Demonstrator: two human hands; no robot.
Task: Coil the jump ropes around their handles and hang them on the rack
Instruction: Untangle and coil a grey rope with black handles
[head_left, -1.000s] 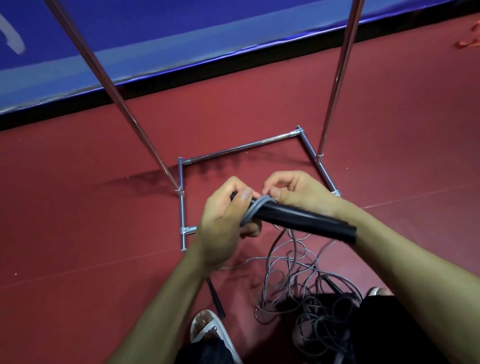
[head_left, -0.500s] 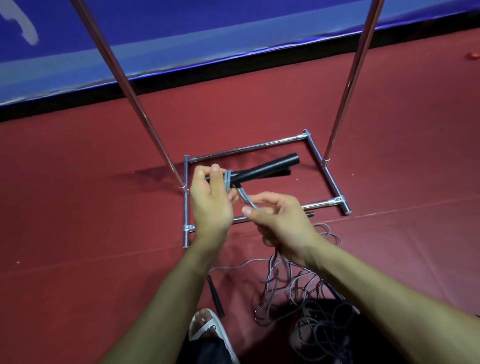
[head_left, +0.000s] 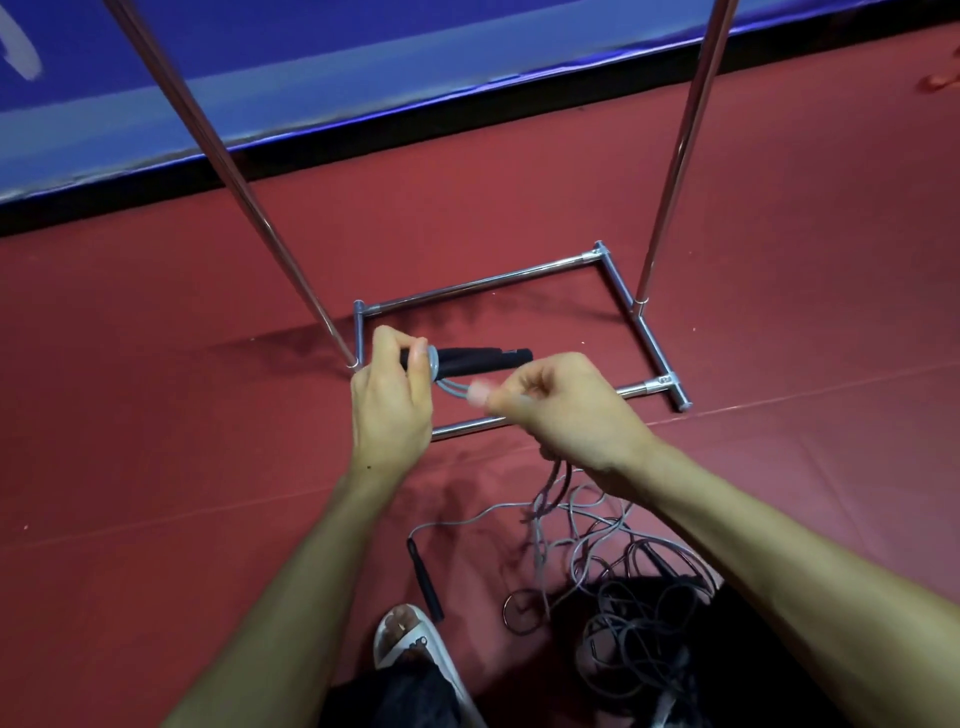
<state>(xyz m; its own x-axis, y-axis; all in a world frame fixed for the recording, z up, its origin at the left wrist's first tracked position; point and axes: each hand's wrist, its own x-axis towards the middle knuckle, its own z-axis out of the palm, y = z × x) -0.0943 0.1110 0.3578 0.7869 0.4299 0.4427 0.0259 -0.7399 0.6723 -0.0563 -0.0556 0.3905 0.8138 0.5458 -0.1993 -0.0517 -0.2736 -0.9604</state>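
The left hand (head_left: 392, 402) has its fingers curled tight round one end of the black handles (head_left: 483, 359), above the bottom bars of the rack (head_left: 483, 283). The right hand (head_left: 569, 413) pinches the grey rope (head_left: 450, 389) just beside them. More rope lies tangled on the red floor (head_left: 156, 467) near a loose handle (head_left: 427, 584).

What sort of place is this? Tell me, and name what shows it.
Probably an indoor sports hall or gym: red sports flooring, a blue barrier board along its edge, and a tangle of jump ropes beside a metal rack.
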